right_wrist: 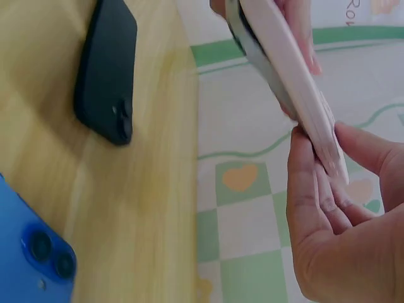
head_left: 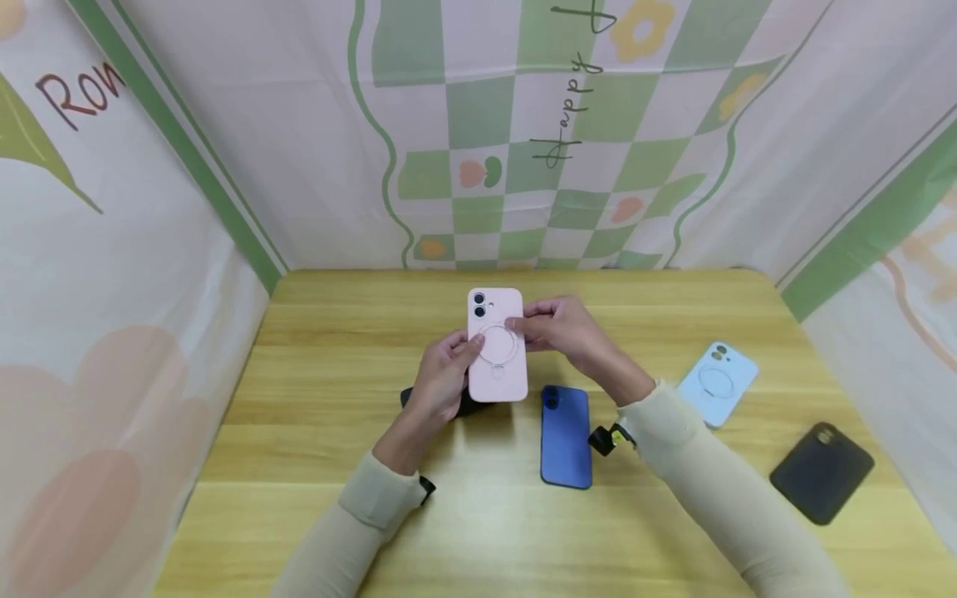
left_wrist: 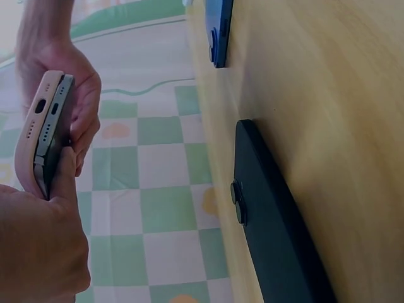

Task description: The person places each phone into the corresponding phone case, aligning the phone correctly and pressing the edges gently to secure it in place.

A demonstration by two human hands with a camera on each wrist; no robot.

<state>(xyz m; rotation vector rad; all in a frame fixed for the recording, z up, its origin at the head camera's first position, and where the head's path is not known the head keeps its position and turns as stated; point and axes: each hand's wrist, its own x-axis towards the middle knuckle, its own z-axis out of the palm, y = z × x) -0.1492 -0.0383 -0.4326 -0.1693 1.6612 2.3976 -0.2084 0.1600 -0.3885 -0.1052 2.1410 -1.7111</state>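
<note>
Both hands hold up a pink phone case (head_left: 499, 382) over the table, its ring-marked back facing the head camera. A dark-screened phone (left_wrist: 55, 120) lies against the case's inner side; at the port end its edge stands out of the case, with a gap between them. My left hand (head_left: 441, 370) grips the left side, thumb on the back by the ring. My right hand (head_left: 564, 328) pinches the upper right edge, thumb on the back and fingers behind. In the right wrist view the case (right_wrist: 297, 76) slants down between the right thumb and fingers.
Under the left hand lies a black phone or case (right_wrist: 107, 69). A blue phone (head_left: 566, 440) rests near the right forearm. Farther right are a light blue case (head_left: 718, 382) and a black case (head_left: 822, 473). A patterned curtain (head_left: 478, 124) hangs behind the wooden table (head_left: 329, 332).
</note>
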